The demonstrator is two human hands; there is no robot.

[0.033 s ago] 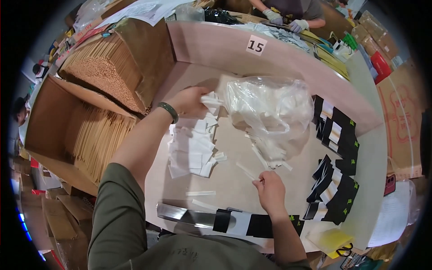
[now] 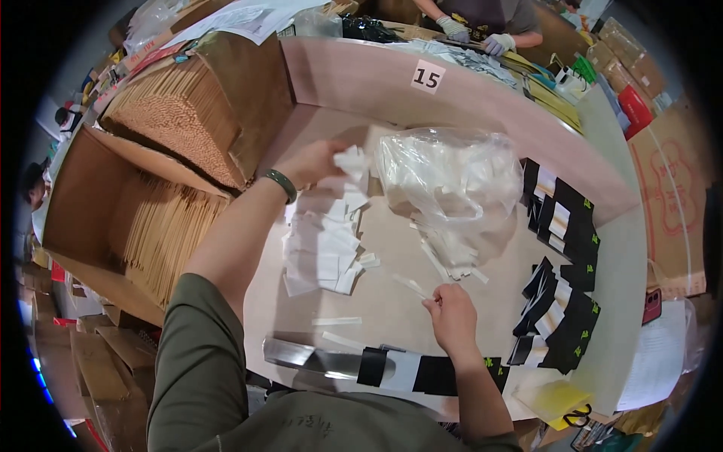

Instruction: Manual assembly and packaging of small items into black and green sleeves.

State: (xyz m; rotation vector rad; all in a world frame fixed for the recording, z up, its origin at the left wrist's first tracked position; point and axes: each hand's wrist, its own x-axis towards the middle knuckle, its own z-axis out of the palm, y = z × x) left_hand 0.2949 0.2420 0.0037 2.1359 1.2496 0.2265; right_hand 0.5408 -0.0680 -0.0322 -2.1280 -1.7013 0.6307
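As I look down through the head view at the pale, flat worktable [image 2: 392,316], my left hand [image 2: 316,160] reaches out to the upper left of the surface, its fingers drawn in on a small bunch of white paper slips [image 2: 350,161]; the bunch is blurred, so I cannot tell how many pieces I have. A dark green, rounded bangle [image 2: 282,186] sits on that wrist. Just below the hand lies a loose, overlapping pile of white rectangular papers [image 2: 320,252]. My right hand [image 2: 456,313] is nearer my body, thumb and forefinger pinched on one end of a thin, narrow white strip [image 2: 409,286], which points up and to the left above the table. Between and beyond my hands sits a bulging, clear plastic bag [image 2: 452,169] with pale contents, and a heap of narrow white strips [image 2: 449,252] lies at its near side. Two more loose white strips [image 2: 337,322] lie near the table's front, behind a long, shiny, silvery tray [image 2: 305,357]. Flat black pieces with green marks [image 2: 434,377] are at its right end, partly under my right forearm. Further right, black pieces banded with white [image 2: 566,331] lie in two overlapping groups. On my left, an open brown cardboard box [image 2: 83,203] holds thin, straw-coloured sticks [image 2: 162,230].
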